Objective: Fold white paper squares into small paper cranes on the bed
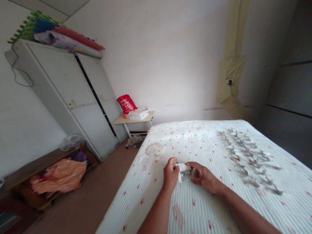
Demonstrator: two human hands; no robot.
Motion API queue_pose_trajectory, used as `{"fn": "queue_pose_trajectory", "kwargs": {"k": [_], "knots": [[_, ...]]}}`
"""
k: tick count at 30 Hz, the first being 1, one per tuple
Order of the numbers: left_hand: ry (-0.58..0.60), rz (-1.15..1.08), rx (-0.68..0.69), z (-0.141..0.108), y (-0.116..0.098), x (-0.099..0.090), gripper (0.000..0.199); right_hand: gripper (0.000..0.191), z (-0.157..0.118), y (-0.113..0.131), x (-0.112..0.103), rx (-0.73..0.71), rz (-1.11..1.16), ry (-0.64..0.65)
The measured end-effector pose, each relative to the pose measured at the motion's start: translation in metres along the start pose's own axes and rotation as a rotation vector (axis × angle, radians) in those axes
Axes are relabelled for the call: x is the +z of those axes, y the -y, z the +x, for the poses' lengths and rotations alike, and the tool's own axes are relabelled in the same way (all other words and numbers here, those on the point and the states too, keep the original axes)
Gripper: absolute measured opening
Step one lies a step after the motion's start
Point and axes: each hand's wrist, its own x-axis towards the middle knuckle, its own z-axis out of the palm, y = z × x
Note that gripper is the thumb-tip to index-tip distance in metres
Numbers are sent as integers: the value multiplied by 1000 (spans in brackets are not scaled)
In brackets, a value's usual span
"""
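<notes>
Paper slip (185, 174): white with a grey printed patch, pinched between both hands just above the bed's near half, toward its left edge.
Left hand (171, 174): closed on the slip's left side, thumb uppermost, wrist low, forearm rising from the bottom edge of the view.
Right hand (203, 178): gripping the slip's right side between thumb and fingers, palm down, forearm reaching in from the lower right.
Loose slips (152, 152): several printed papers lying near the bed's left edge, just beyond the hands.
Small pieces (248, 159): grey and white, in rough rows across the bed's right half, too blurred to make out their shape.
Bed (207, 208): covered in a white ribbed quilt with red dots.
Beyond the bed: a pale wardrobe (73, 97) and a small folding table (133, 121) holding a red packet (126, 104) and a white box (138, 114).
</notes>
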Motion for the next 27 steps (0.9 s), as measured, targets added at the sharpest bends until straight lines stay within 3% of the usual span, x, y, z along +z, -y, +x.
{"fn": "queue_pose_trajectory", "kwargs": {"k": [6, 11, 17, 22, 27], "knots": [[1, 39, 11, 1, 2, -1, 28, 50, -2, 8, 0, -125, -350, 50], [5, 54, -1, 2, 3, 0, 26, 48, -3, 16, -4, -135, -426, 110], [9, -22, -80, 3, 0, -2, 23, 52, -4, 6, -3, -111, -533, 55], [5, 58, -20, 1, 0, -2, 22, 37, -5, 10, -5, -195, -551, 40], [9, 197, 63, 2, -3, -4, 22, 22, -2, 12, -4, -225, -586, 106]]}}
